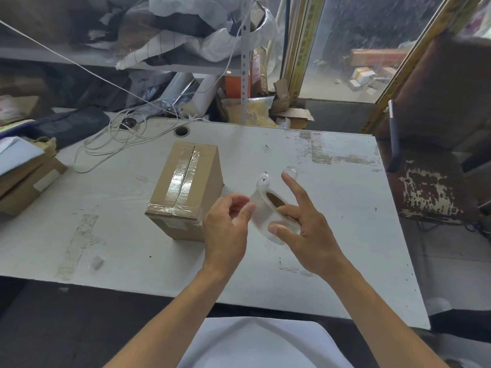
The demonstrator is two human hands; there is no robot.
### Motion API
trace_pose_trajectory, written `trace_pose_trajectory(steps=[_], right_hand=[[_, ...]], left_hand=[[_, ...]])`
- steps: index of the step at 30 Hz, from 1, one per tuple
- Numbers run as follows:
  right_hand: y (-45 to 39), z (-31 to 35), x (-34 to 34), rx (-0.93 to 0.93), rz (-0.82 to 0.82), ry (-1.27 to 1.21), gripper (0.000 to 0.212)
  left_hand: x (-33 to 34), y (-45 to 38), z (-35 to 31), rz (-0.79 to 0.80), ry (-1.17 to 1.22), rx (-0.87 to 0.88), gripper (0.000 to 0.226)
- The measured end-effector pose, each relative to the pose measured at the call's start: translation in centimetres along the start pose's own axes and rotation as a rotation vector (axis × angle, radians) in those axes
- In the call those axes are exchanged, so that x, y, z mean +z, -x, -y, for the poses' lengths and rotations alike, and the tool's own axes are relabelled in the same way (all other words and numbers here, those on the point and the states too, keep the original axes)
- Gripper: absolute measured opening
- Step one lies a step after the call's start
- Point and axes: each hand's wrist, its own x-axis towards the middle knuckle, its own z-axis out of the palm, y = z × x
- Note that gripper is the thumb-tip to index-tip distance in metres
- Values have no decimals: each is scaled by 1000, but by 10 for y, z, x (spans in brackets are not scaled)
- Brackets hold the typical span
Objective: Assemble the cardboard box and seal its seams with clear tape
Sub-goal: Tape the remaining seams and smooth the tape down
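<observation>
A closed brown cardboard box point(186, 187) stands on the white table point(332, 181), its top seam covered by a strip of clear tape. Just right of the box, above the table, my right hand point(305, 229) holds a roll of clear tape point(265, 211), thumb on the outer rim and a finger through the core, the index finger pointing up. My left hand point(225, 229) is at the roll's left side, thumb and fingers curled at its edge; whether it pinches the tape end is hard to tell.
A tangle of white cable point(114, 139) lies at the table's back left beside a dark bag point(69, 123). Flat cardboard boxes point(24, 179) sit at the left edge. Old tape scraps point(79, 240) stick to the tabletop. A worn chair point(435, 187) stands right of the table.
</observation>
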Motion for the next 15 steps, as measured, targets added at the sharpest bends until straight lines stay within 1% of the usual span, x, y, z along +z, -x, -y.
trace_pose_trajectory(steps=[2, 4, 8, 15], right_hand=[[3, -1, 1, 18, -28, -39, 92], [5, -2, 2, 25, -37, -61, 91], [4, -1, 0, 11, -32, -58, 91], [5, 1, -5, -2, -21, -7, 94]], left_hand=[[-2, -3, -2, -16, 7, 8, 19], [-5, -6, -5, -30, 8, 15, 23], [-9, -10, -8, -26, -54, 101, 17], [-4, -14, 0, 16, -264, 247, 18]])
